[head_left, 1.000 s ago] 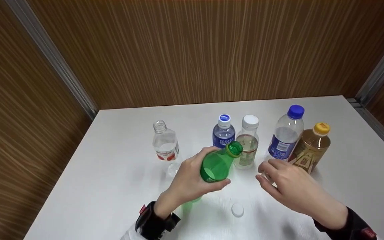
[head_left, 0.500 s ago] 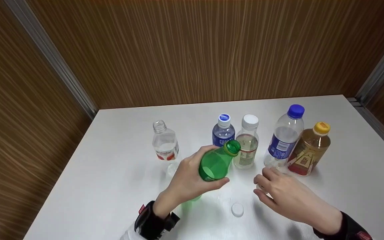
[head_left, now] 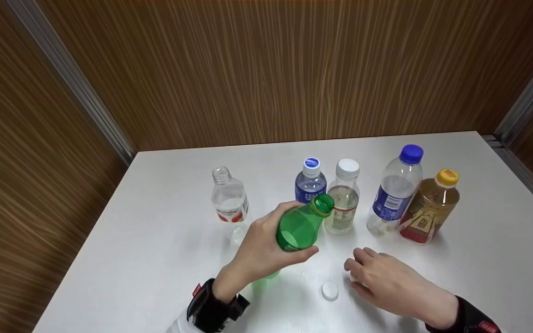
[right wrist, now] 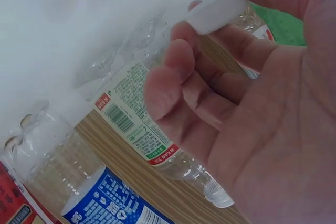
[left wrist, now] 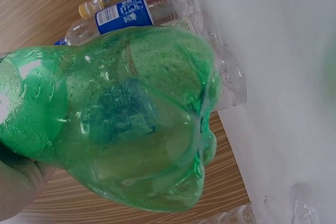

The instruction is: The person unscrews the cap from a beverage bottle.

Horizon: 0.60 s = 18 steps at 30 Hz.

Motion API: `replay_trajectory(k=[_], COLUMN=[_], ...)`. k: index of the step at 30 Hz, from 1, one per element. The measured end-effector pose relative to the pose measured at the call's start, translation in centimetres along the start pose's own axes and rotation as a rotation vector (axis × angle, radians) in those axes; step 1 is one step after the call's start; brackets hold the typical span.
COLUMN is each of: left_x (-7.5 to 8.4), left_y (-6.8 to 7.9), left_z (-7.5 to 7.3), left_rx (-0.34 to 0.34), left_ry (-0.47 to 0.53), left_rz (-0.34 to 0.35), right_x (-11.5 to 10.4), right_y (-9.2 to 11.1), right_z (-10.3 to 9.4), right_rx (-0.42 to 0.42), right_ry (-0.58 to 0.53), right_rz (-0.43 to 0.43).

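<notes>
My left hand (head_left: 264,247) grips an uncapped green plastic bottle (head_left: 299,229) around its body, held tilted above the table with its mouth toward the upper right. In the left wrist view, the lower part of this green bottle (left wrist: 147,124) fills the middle and looks free of liquid. My right hand (head_left: 389,283) is low over the table, right of a white bottle cap (head_left: 329,291) that lies there. The right wrist view shows another white cap (right wrist: 218,11) pinched between the thumb and fingers of this right hand (right wrist: 262,108); from the head view the fingers hide it.
An uncapped clear bottle (head_left: 230,199) stands on the left. Behind the green bottle are a blue-labelled bottle (head_left: 310,185) and a white-capped bottle (head_left: 342,203). A blue-capped bottle (head_left: 393,194) and a yellow-capped brown bottle (head_left: 433,208) stand right. Wood-grain panels (head_left: 266,74) border the table (head_left: 132,259).
My right hand has moved down and slightly left, away from the blue-capped and yellow-capped bottles, keeping the cap. My left hand and the green bottle have barely shifted.
</notes>
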<state>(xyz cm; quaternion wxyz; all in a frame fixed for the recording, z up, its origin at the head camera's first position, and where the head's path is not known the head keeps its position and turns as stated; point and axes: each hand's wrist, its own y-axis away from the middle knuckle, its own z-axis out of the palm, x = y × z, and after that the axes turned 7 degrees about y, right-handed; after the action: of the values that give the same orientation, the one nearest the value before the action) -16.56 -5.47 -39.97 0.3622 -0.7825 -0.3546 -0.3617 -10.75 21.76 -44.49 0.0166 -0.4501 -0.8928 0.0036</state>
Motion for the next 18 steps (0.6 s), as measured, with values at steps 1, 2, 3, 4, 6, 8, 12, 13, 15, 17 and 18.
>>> replay_trajectory(k=[1,2,3,4,6,8,12,13,15,17,18], left_x=[0.0,0.0,-0.1,-0.1,-0.1,0.0,0.0,0.0,0.0,-0.1,-0.1], left_y=[0.0,0.0,0.0,0.0,0.0,0.0,0.1,0.1,0.1,0.1,0.0], left_z=[0.0,0.0,0.0,0.0,0.0,0.0,0.0,0.0,0.0,0.0,-0.1], left_rx=[0.000,-0.001,-0.003,-0.004,-0.005,-0.003,0.003,0.002,-0.002,-0.005,-0.006], left_ry=[-0.002,-0.002,-0.002,-0.001,0.001,0.003,0.004,0.004,0.004,0.004,0.005], left_rz=[-0.001,-0.003,-0.004,-0.006,-0.006,-0.001,0.011,0.012,0.010,0.007,0.006], right_x=[0.0,0.0,-0.1,-0.1,-0.1,-0.2,-0.2,-0.2,-0.2,-0.1,-0.2], right_y=[0.0,-0.1,-0.1,-0.2,-0.2,-0.2,-0.3,-0.3,-0.3,-0.3,-0.3], right_z=[0.1,0.2,0.3,0.4,0.6,0.9,1.7,1.8,2.0,2.1,2.2], right_rx=[-0.010,-0.019,-0.030,-0.041,-0.048,-0.039,-0.008,-0.007,-0.014,-0.026,-0.033], right_ry=[-0.001,-0.004,-0.006,-0.010,-0.009,-0.004,0.004,0.001,-0.009,-0.021,-0.028], right_rz=[0.001,0.002,0.004,0.006,0.002,-0.007,-0.030,-0.029,-0.028,-0.023,-0.020])
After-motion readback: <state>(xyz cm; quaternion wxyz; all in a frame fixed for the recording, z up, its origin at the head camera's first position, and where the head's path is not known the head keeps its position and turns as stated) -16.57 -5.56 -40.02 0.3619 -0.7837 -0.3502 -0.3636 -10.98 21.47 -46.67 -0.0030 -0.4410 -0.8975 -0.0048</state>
